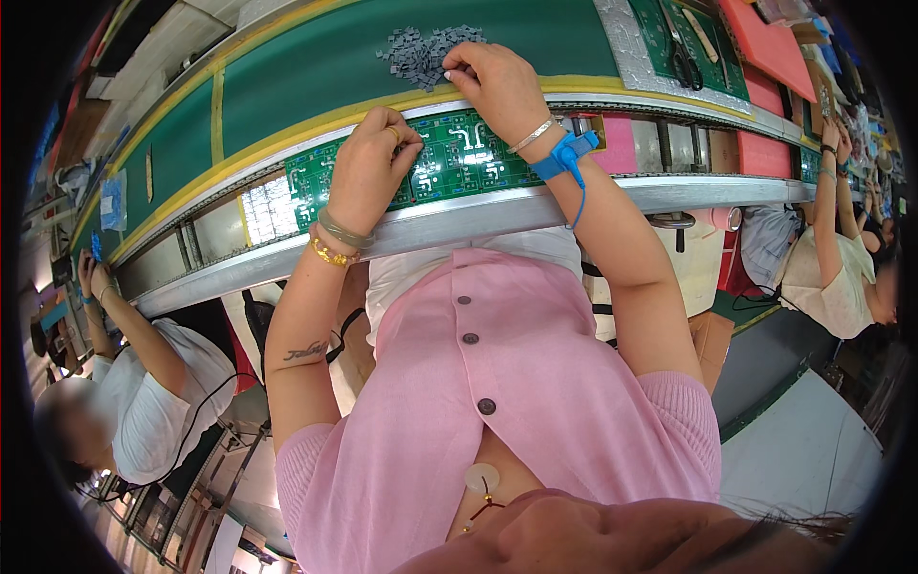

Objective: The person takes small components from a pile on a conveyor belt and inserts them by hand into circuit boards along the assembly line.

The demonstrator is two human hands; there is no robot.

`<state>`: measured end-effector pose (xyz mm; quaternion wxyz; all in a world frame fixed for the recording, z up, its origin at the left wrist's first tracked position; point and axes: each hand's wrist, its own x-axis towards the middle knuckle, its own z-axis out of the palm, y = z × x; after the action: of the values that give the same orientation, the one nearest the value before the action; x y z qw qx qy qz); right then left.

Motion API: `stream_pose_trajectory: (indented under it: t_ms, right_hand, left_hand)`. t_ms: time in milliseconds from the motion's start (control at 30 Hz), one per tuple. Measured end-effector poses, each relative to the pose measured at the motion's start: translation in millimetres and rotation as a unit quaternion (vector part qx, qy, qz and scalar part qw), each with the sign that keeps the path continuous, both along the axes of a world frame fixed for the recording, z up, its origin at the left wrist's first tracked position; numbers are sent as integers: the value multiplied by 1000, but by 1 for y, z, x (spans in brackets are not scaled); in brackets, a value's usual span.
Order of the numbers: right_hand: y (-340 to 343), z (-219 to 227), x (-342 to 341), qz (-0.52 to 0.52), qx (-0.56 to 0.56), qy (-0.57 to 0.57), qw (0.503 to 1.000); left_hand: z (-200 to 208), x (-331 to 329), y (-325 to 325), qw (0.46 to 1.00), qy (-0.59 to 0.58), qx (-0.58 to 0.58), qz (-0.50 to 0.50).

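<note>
A green circuit board (459,158) lies on the rail line in front of me, with white markings and small parts on it. Over its left half is my left hand (376,158), thumb and fingers pinched together; whatever they hold is too small to make out. Beyond the board, a heap of small grey block-like components (421,57) rests on the green bench top. My right hand (499,86) is at the heap's right edge, its fingertips pinched near the pieces. Whether a component is between them is hidden. A blue wrist strap (566,156) with a cord circles my right wrist.
Metal rails (440,212) run along the bench's near side. At the back right lie scissors (681,57) on another green board, beside pink foam sheets (765,43). A co-worker (163,392) sits on the left and another (832,258) on the right.
</note>
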<state>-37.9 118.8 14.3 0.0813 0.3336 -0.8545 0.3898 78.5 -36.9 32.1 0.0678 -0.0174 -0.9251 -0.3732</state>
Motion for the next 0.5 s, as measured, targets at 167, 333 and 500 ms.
stream_pose_trajectory:
  t_ms: [167,333,500]
  right_hand:
    - [5,0,1,15,-29,13,999]
    - [15,19,38,46,-18,-43,998]
    - [17,13,71,116,5,-62,991]
  left_hand:
    - [-1,1,-3,997,28,-61,-43]
    - [11,-12,-18,999,26,9,-27]
    - [1,-59,-37,998,48,-16,34]
